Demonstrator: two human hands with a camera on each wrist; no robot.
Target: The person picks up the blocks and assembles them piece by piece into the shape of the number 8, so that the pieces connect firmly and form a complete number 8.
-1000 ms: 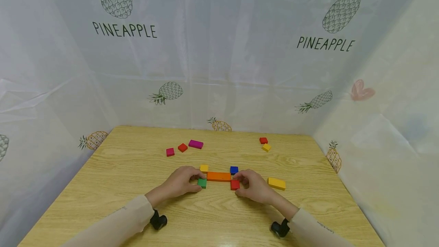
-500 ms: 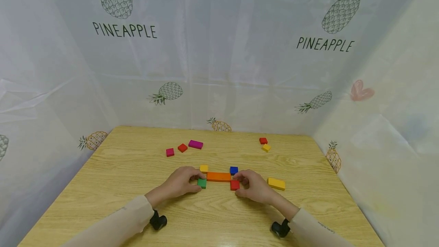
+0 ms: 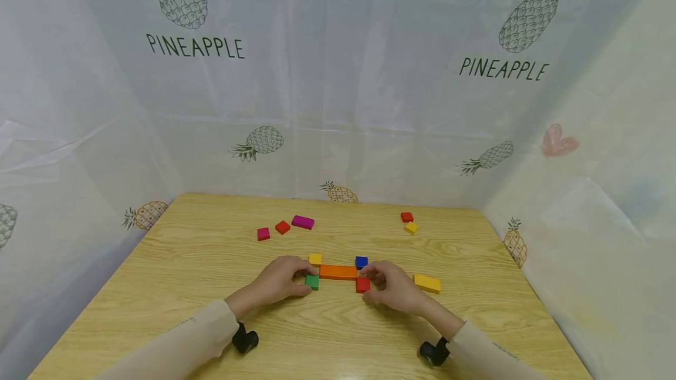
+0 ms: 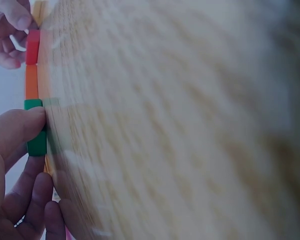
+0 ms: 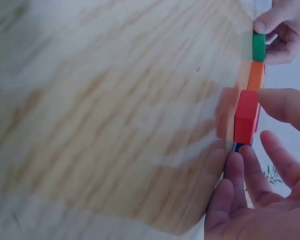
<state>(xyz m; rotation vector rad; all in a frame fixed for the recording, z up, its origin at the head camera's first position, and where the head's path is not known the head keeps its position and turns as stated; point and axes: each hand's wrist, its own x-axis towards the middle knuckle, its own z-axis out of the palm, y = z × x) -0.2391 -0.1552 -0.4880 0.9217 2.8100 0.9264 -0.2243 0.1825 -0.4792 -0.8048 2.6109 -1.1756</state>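
Left hand [image 3: 280,281] pinching a small green square block [image 3: 313,282], right hand [image 3: 393,289] a small red square block [image 3: 363,285].
Head view: I have both at the near corners of a long orange rectangular bar [image 3: 338,272] on the wood-grain tabletop [image 3: 327,333]; small yellow square block [image 3: 315,259] far left. Left wrist view: I see thumb on green, bar and red beyond. Right wrist view: I see thumb and fingertips at red's opposite ends.
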